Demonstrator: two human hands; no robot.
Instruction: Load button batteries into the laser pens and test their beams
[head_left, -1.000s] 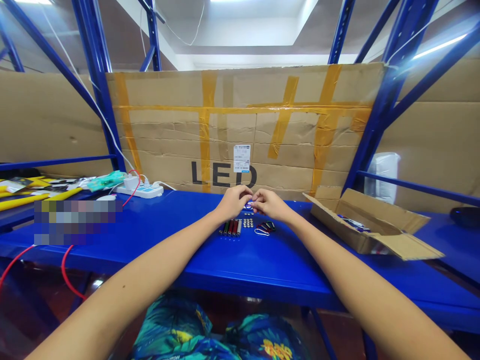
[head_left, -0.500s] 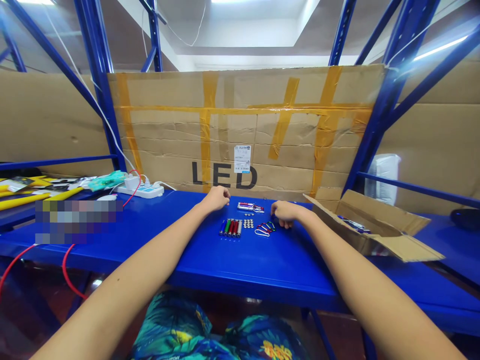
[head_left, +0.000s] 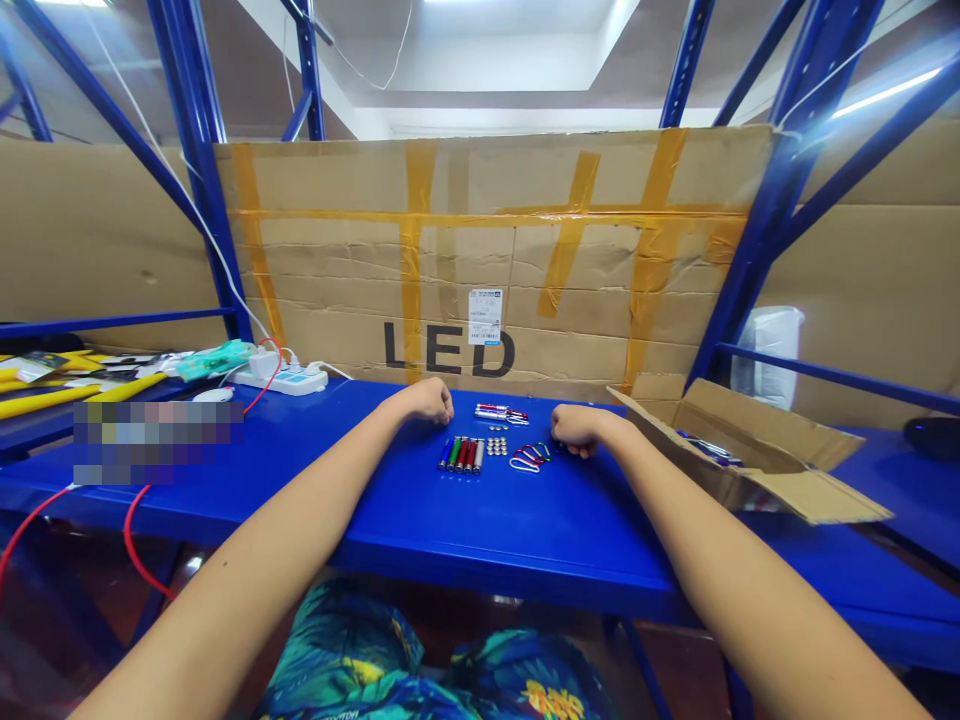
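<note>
"How are your hands?"

"My left hand rests on the blue table in a loose fist, fingers curled together. My right hand is curled too, knuckles up; I can't tell whether anything sits under its fingers."

"And the small parts?"

"Between my hands, mostly. Nearer me, five coloured tubes lie side by side: blue, green, two red, one silver. Just to their right are the small silver discs, set in rows, and then the carabiner clips, overlapping, near my right hand."

"Anything further back?"

"A little bundle of metal tubes with clips, lying sideways beyond the discs and apart from both hands."

"What stands to the right?"

"An open cardboard box, flaps spread, with more slim metal pieces inside. Off to the left sits a white power strip."
</note>
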